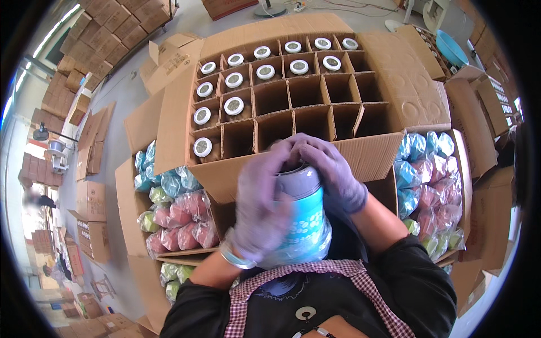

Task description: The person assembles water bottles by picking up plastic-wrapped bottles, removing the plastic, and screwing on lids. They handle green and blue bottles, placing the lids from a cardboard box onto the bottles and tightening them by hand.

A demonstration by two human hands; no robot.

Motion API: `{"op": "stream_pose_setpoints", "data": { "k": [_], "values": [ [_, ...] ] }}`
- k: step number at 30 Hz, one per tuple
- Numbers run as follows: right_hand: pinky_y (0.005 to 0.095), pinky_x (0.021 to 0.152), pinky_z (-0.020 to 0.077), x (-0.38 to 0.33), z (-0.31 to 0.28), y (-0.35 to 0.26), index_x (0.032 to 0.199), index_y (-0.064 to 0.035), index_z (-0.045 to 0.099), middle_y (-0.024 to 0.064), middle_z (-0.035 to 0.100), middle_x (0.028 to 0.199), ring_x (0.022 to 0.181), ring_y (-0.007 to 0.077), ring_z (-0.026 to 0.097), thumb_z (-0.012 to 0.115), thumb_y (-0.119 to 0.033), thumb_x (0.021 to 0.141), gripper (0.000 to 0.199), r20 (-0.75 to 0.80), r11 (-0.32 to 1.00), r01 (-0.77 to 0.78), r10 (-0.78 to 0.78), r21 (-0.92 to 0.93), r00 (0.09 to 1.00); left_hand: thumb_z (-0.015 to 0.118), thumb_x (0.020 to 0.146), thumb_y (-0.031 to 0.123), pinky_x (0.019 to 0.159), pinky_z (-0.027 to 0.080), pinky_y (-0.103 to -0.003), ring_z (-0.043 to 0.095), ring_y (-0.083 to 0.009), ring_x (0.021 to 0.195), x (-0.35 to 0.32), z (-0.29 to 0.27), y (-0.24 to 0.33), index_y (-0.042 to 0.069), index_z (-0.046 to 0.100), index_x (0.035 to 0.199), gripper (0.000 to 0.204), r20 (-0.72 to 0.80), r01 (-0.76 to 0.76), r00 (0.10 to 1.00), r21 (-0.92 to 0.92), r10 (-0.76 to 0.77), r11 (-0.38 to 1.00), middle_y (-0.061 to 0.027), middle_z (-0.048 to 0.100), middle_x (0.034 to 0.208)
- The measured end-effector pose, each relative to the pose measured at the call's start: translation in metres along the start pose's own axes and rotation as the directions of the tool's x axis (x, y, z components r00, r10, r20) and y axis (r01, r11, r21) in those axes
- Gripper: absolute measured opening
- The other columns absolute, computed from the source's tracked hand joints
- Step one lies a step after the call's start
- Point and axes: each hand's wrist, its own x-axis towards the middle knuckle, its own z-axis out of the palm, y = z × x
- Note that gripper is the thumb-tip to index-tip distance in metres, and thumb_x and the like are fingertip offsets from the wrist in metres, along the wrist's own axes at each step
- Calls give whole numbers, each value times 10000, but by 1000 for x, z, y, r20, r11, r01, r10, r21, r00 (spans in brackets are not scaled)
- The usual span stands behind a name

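Close to my body stands a blue cylindrical container [307,217] with a grey collar and a pale printed pattern. Clear plastic film is bunched round its lower part. My left hand [260,194], in a purple-grey glove, is closed against its left side and top, partly blurred. Over the right side of the top curls my right hand [329,169], gloved alike. The fingers of both hands meet above the opening and hide most of it. Just beyond lies an open divided carton [352,151], where several jars with white-rimmed lids [234,106] fill the far and left cells.
An open box [131,217] on the left and another [463,197] on the right hold bagged blue, pink and green items [183,219]. Carton flaps [403,79] spread outward. Stacked cartons [104,31] and a blue basin [451,48] are farther off.
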Motion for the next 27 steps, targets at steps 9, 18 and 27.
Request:
{"op": "stream_pose_setpoints", "data": {
  "k": [9, 18, 27],
  "values": [
    [530, 1115, 359, -9, 12, -50, 1379, 4, 526, 234, 545, 1356, 1294, 441, 506, 626, -579, 880, 774, 165, 812, 247, -187, -529, 968, 284, 966, 781, 1208, 303, -459, 467, -318, 1381, -11, 23, -55, 39, 467, 1424, 891, 220, 249, 968, -887, -118, 389, -153, 485, 1488],
    [452, 1153, 395, 30, 16, 43, 1416, 47, 483, 216, 554, 1424, 1309, 328, 545, 368, -536, 1058, 694, 510, 18, -511, 35, 859, 859, 758, 744, 643, 1082, 371, -526, 462, -380, 1286, 14, -19, 39, 64, 478, 1472, 972, 145, -276, 960, 341, 239, 899, -189, 512, 1349],
    [357, 1065, 472, -15, 19, 12, 1512, 7, 389, 185, 595, 1358, 1235, 229, 597, 597, -421, 993, 704, 474, 559, -585, 348, 587, 809, 635, 977, 184, 943, 550, -459, 672, -330, 1031, -13, -56, -20, -12, 566, 1257, 349, -35, 4, 959, -991, -280, 137, -138, 659, 1111]
  ]
}}
